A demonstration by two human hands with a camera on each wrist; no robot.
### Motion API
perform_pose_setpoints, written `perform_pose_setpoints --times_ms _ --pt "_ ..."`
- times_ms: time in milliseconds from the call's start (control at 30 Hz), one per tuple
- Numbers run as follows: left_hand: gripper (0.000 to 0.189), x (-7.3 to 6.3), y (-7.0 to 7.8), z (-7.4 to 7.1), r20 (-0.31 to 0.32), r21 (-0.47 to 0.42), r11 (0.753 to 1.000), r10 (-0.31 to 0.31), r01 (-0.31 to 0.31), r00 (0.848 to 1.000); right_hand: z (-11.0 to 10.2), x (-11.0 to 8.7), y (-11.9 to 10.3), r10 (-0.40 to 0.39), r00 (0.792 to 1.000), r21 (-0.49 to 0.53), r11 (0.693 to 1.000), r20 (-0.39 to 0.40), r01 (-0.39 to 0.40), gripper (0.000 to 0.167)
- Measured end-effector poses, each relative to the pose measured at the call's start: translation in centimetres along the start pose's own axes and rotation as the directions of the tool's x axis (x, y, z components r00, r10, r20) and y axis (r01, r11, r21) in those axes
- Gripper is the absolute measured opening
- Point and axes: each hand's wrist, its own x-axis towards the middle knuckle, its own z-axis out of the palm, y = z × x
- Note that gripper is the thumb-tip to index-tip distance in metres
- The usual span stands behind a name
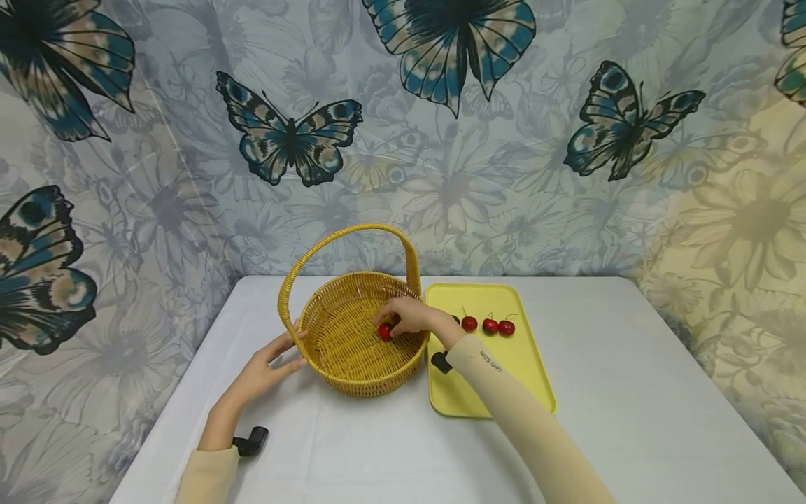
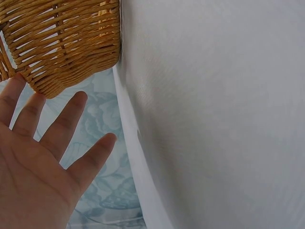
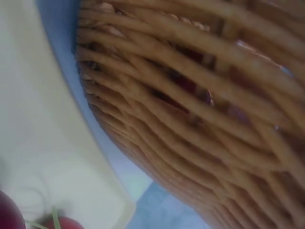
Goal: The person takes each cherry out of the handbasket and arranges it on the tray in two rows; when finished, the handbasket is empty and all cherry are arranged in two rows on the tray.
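A yellow wicker basket [image 1: 340, 336] with a tall arched handle stands on the table. My left hand [image 1: 267, 367] is at its left side, fingers spread and fairly straight; in the left wrist view, fingertips of this hand [image 2: 35, 157] meet the wicker rim. Inside the basket, my right hand [image 1: 409, 316] reaches over the right rim and pinches a red cherry [image 1: 385, 331] low over the woven bottom. A darker patch beside that cherry is partly hidden by the fingers. The right wrist view is filled by the basket's wicker wall [image 3: 190, 95], which hides the hand.
Right of the basket lies a yellow tray [image 1: 522, 378] with several red cherries [image 1: 469, 323] on its far part, some with stems. The right forearm crosses over the tray. A white cloth [image 1: 352, 448] covers the table; a butterfly-patterned curtain [image 1: 453, 203] hangs behind it.
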Motion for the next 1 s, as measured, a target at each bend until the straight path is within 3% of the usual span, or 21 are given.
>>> perform_pose_setpoints --times_ms 167,333,867,1000 --pt "0.058 0.1 0.2 0.1 -0.001 0.01 1.0 -0.016 0.016 1.0 0.1 0.2 0.2 0.015 0.999 0.008 1.0 0.039 -0.015 0.037" --pt "0.059 0.2 0.1 0.1 -0.001 0.011 1.0 -0.011 0.011 1.0 0.3 0.4 0.2 0.027 0.998 -0.052 0.998 0.057 -0.024 0.038" --pt "0.059 0.2 -0.1 0.0 -0.003 0.013 1.0 -0.021 0.021 1.0 0.5 0.5 0.0 0.017 1.0 -0.045 0.999 -0.01 -0.018 0.035" --pt "0.058 -0.1 1.2 -0.1 0.002 0.02 1.0 -0.014 0.014 1.0 0.5 0.1 -0.2 0.015 0.999 -0.01 1.0 -0.031 -0.015 0.036"
